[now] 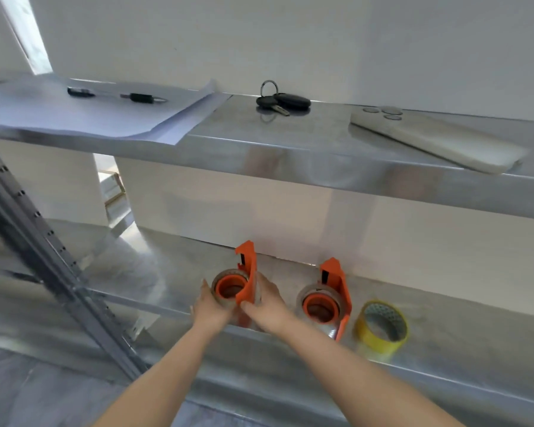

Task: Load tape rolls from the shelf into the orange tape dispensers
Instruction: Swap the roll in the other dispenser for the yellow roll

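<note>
Head view shows us reaching with both bare hands to the lower shelf point(444, 343) of a metal rack. Our left hand point(211, 306) wraps around the near left side of a clear tape roll point(221, 298) that sits on the orange hub of the left orange dispenser point(247, 278), the fingers pressed against the roll's outer face. Our right hand point(269, 303) grips the same dispenser from its other side, thumb on the orange frame and fingers curled behind it, so the dispenser sits between the two grips, at the front edge of the shelf. Just to the right of our right grip stands the second orange dispenser point(336, 291), already carrying a clear roll point(319, 306) on its hub and touched by neither hand. Further right again, close beside that dispenser, a yellowish loose roll point(381, 326) stands on edge on the shelf. Above our grips, on the upper shelf point(290, 143), we see a bunch of keys point(282, 101), a phone point(435, 138) lying face down off to the right, and sheets of paper point(90, 115) with two pens point(80, 92) off to the left.
</note>
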The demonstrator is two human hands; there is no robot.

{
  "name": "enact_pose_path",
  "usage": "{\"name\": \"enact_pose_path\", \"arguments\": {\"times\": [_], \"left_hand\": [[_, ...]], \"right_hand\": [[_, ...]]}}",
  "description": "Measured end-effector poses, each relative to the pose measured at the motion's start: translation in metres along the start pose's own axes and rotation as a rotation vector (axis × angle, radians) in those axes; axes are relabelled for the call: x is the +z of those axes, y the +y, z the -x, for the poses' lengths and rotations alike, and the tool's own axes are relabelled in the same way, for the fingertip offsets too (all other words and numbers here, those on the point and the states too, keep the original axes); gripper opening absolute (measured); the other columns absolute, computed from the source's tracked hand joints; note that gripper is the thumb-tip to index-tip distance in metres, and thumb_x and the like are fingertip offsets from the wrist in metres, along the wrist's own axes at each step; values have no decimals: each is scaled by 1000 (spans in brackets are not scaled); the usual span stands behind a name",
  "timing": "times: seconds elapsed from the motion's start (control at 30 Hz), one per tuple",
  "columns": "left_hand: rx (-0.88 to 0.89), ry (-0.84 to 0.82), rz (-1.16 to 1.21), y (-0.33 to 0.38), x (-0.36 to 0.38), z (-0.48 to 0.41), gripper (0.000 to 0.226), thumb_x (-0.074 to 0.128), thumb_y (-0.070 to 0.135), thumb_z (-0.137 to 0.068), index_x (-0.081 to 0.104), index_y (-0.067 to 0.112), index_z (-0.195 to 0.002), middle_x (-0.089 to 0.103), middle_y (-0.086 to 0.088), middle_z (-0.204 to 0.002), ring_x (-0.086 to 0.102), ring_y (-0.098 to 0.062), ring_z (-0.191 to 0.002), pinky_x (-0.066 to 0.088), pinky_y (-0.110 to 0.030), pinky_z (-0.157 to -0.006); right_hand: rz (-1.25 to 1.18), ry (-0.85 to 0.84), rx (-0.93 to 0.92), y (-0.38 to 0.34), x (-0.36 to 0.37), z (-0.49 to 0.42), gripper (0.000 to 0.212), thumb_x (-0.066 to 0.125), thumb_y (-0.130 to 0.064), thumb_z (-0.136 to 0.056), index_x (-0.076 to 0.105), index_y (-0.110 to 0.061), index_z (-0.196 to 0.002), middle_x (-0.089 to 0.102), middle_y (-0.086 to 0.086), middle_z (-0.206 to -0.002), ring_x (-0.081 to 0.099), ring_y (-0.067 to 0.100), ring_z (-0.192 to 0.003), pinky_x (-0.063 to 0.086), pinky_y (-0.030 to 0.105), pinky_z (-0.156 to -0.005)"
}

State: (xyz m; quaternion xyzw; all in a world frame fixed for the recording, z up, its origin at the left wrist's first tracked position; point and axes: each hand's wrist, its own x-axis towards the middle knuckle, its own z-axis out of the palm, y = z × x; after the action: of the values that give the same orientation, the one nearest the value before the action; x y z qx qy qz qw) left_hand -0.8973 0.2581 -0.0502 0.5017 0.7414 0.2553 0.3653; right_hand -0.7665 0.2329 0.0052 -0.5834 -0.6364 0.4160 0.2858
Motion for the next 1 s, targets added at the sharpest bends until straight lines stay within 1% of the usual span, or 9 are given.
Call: {"name": "enact_pose_path", "arguments": {"times": [0.13,0.3,0.43,0.53,0.6,0.67,0.73,0.87,1.0], "left_hand": [[56,-23,-30,1,-6,-1,103,63,64,-33,50,13,-121,65,-12,-118,59,-32,-113,46,-44,-98],[103,-27,71,8,-5,5,70,82,29,-58,48,6,-114,63,-12,-109,61,-32,-101,45,-31,-76],[152,21,170,19,-5,14,80,74,38,-48,43,15,-117,57,-8,-111,61,-27,-98,53,-39,-83],[179,-67,334,28,-9,19,78,80,28,-43,42,19,-111,57,0,-100,61,-14,-85,54,-21,-69],[109,-208,620,33,-12,20,75,85,13,-55,42,18,-116,60,-4,-105,63,-13,-88,54,-17,-65],[-33,-333,950,37,-11,23,61,75,9,-74,41,19,-124,60,-14,-115,65,-24,-97,57,-32,-75],[-116,-371,1092,45,-9,27,49,63,4,-82,42,11,-125,63,-17,-112,64,-28,-99,56,-39,-80],[-178,-492,1274,56,-13,40,19,45,1,-89,58,-1,-104,74,-13,-84,63,-25,-93,60,-30,-64],[-203,-544,1397,54,-20,48,17,43,0,-88,57,1,-97,75,-14,-79,70,-25,-84,57,-35,-75]], "right_hand": [[-137,80,106,11,13,-23,73,59,-14,-70,37,-28,-138,59,2,-130,56,19,-120,42,24,-98],[-242,94,192,8,21,-24,74,65,-15,-81,24,-27,-142,49,-10,-125,52,16,-118,43,19,-85],[-297,199,220,16,22,-27,66,65,-17,-79,32,-24,-135,57,-4,-118,58,18,-109,45,25,-85],[-334,235,232,20,14,-26,54,58,-19,-83,38,-26,-132,62,-1,-119,61,23,-110,51,35,-90],[-346,245,201,19,7,-20,56,55,-20,-84,34,-30,-136,63,-3,-114,62,24,-107,52,38,-91],[-309,250,125,15,-2,-11,59,53,-20,-89,27,-31,-140,57,-9,-111,60,15,-101,49,25,-86],[-229,245,44,8,-12,-3,62,49,-14,-91,21,-33,-142,52,-14,-112,55,3,-93,43,6,-78],[-177,225,-64,-1,-38,13,54,47,-16,-93,27,-37,-138,54,-20,-121,56,1,-105,42,14,-90],[-20,225,-87,1,-72,31,57,46,-22,-95,22,-25,-145,40,-10,-142,37,12,-136,27,18,-104]]}}
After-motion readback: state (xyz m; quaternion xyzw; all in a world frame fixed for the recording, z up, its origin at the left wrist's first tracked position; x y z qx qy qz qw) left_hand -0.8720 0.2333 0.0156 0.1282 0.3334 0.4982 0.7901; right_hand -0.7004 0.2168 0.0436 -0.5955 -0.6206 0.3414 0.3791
